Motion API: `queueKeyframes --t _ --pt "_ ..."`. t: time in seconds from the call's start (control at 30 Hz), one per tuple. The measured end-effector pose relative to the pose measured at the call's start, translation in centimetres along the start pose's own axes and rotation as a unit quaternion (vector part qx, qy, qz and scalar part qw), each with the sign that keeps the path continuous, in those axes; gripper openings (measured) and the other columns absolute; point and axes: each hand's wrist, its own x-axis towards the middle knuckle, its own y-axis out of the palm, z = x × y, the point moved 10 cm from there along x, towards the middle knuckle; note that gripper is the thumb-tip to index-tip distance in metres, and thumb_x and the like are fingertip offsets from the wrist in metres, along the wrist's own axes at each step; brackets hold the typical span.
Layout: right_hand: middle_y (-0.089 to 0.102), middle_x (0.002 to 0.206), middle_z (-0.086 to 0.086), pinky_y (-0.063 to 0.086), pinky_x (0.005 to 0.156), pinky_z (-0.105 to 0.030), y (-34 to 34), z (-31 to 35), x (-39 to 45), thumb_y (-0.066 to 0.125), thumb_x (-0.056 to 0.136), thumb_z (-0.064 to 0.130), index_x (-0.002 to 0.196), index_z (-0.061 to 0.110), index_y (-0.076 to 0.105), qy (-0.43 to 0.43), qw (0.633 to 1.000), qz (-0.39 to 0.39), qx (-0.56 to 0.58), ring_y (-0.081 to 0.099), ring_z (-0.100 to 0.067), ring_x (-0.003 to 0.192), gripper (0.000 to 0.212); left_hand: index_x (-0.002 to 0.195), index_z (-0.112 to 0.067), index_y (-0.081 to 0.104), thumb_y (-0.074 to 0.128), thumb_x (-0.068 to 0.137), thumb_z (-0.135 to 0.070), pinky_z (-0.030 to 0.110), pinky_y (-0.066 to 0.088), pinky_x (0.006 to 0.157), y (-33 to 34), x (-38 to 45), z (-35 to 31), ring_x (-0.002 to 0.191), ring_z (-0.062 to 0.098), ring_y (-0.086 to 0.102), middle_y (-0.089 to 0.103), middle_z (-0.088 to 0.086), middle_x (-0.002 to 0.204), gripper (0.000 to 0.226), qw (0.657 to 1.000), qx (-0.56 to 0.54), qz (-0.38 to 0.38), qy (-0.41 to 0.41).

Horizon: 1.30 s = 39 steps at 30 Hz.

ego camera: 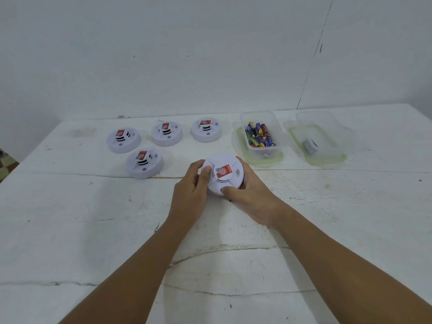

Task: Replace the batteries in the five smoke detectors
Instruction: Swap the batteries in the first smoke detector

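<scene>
Your left hand (190, 195) and right hand (251, 199) are bare, no rings or gloves; both forearms, entering from 6 o'clock, are unsleeved, with short nails.

Single wide-angle view from head height, looking forward and down across a white worktop (70, 230) toward a pale wall (163, 54). Close over both forearms, which enter from the lower edge. Far worktop edge and wall fill the upper half; straight lines bowed by the lens.

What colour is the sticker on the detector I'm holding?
Red and white sticker, clearest in the head view.
</scene>
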Motion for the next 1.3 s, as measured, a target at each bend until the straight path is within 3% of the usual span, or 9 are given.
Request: queueKeyframes --t 0.1,0.2,0.37,0.5,0.67,0.87,1.03,1.3 --pt "0.064 0.140 -0.004 0.053 0.103 -0.044 -0.2 -0.4 0.2 0.068 0.090 -0.002 0.155 0.027 0.037 0.005 1.000 -0.003 -0.020 0.062 -0.029 0.131 0.078 0.129 -0.038 0.060 0.043 0.107 -0.053 0.031 0.056 0.082 0.1 0.0 0.0 0.097 0.005 0.070 0.075 -0.014 0.106 0.031 1.000 0.013 0.004 0.002" --pt "0.059 0.149 0.000 0.052 0.106 -0.045 -0.3 -0.7 0.3 0.073 0.085 0.008 0.164 0.030 0.018 0.019 0.999 -0.011 -0.031 0.060 -0.023 0.134 0.099 0.131 -0.037 0.058 0.042 0.106 -0.056 0.038 0.058 0.081 0.1 0.0 0.0 0.092 0.009 0.071 0.076 -0.011 0.100 0.035 1.000 0.021 0.003 0.005" --pt "0.062 0.143 -0.006 0.049 0.112 -0.049 0.0 -0.3 0.2 0.069 0.091 -0.005 0.158 0.023 0.031 -0.003 0.999 0.012 -0.032 0.060 -0.028 0.133 0.082 0.127 -0.039 0.058 0.042 0.106 -0.056 0.043 0.059 0.085 0.0 0.0 0.0 0.092 0.008 0.071 0.075 -0.013 0.101 0.031 1.000 0.022 0.001 0.002" --pt "0.052 0.155 0.003 0.045 0.116 -0.049 -0.4 -1.1 0.2 0.074 0.090 0.002 0.166 0.036 0.006 0.026 0.999 -0.003 -0.021 0.057 -0.017 0.137 0.108 0.130 -0.039 0.056 0.041 0.106 -0.056 0.042 0.059 0.085 0.1 -0.1 0.0 0.094 0.007 0.071 0.075 -0.013 0.105 0.032 1.000 0.027 0.006 0.005" --pt "0.056 0.151 0.000 0.043 0.117 -0.057 -0.3 -0.9 0.3 0.077 0.085 0.006 0.165 0.031 0.013 0.019 0.999 0.005 -0.026 0.058 -0.022 0.137 0.105 0.129 -0.039 0.057 0.041 0.107 -0.054 0.041 0.059 0.084 0.0 -0.1 0.1 0.094 0.006 0.070 0.075 -0.013 0.104 0.031 1.000 0.029 0.001 0.002" --pt "0.057 0.150 0.001 0.048 0.114 -0.049 -0.4 -1.2 0.5 0.074 0.087 0.001 0.165 0.034 0.012 0.014 1.000 0.008 -0.013 0.059 -0.022 0.136 0.105 0.128 -0.039 0.057 0.041 0.107 -0.054 0.033 0.056 0.077 0.1 -0.1 0.1 0.092 0.007 0.070 0.075 -0.013 0.103 0.030 1.000 0.026 0.007 0.002" --pt "0.058 0.149 0.000 0.054 0.097 -0.035 -0.6 -1.6 0.7 0.071 0.088 -0.002 0.164 0.032 0.016 0.022 1.000 0.002 -0.007 0.061 -0.022 0.133 0.100 0.130 -0.036 0.058 0.041 0.107 -0.053 0.034 0.058 0.080 0.1 -0.1 0.1 0.094 0.005 0.070 0.075 -0.013 0.105 0.033 1.000 0.019 0.005 -0.004" --pt "0.059 0.148 0.000 0.050 0.111 -0.048 -0.6 -1.6 0.7 0.075 0.085 0.004 0.163 0.032 0.020 0.025 1.000 -0.001 -0.013 0.059 -0.025 0.135 0.100 0.129 -0.037 0.059 0.040 0.108 -0.052 0.028 0.055 0.078 0.0 -0.2 0.0 0.095 0.002 0.069 0.074 -0.016 0.105 0.032 1.000 0.020 0.005 0.001"
